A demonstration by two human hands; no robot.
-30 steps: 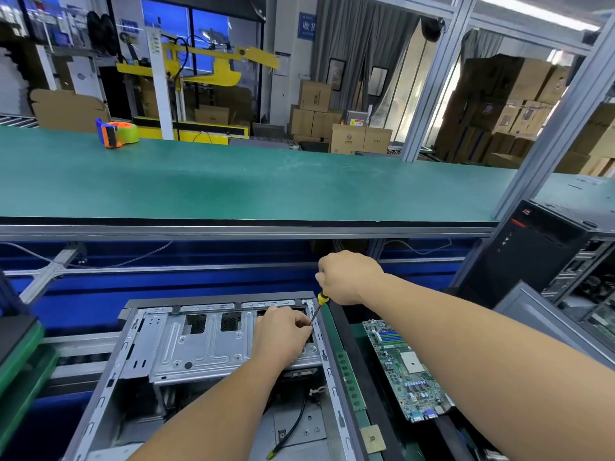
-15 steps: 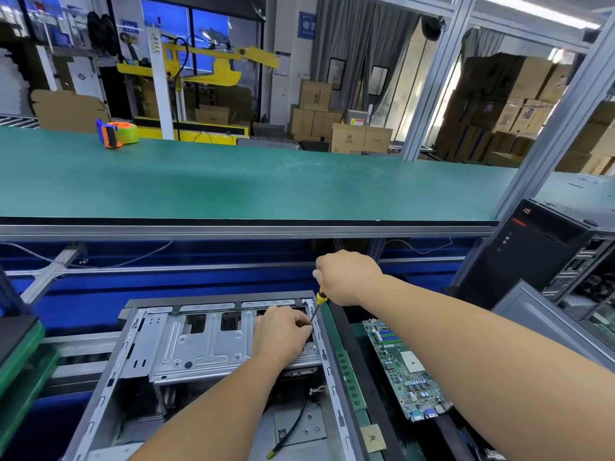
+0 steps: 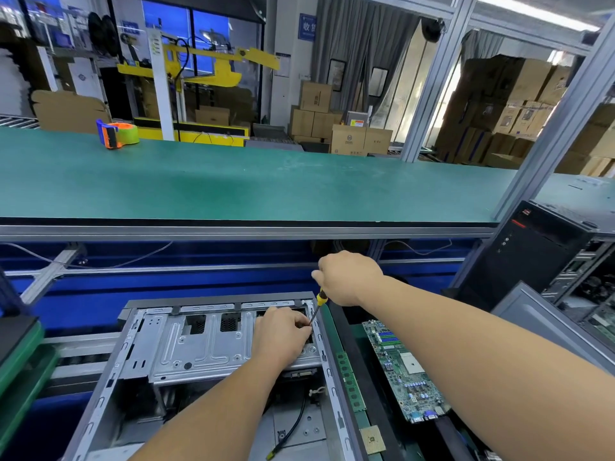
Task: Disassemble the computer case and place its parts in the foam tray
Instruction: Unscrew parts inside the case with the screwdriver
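An open grey computer case (image 3: 139, 361) lies on its side in front of me, its silver drive cage (image 3: 203, 344) at the far end. My right hand (image 3: 349, 277) grips a yellow-and-black screwdriver (image 3: 320, 299) whose shaft slants down into the cage's far right corner. My left hand (image 3: 283, 337) rests on the cage beside the tip, fingers curled at the shaft. To the right of the case lies a tray (image 3: 346, 331) holding a green motherboard (image 3: 399, 367), a RAM stick (image 3: 349, 380) and a CPU chip (image 3: 372, 439).
A long green bench top (image 3: 266, 184) runs across above the case, with an orange-green tape dispenser (image 3: 118, 133) at its left. A black tower PC (image 3: 529, 251) stands at the right beside a grey panel (image 3: 545, 324). Green trays (image 3: 23, 364) sit at the left.
Almost nothing differs: my right hand with the screwdriver has shifted very slightly left at the same corner. My left hand stays on the cage.
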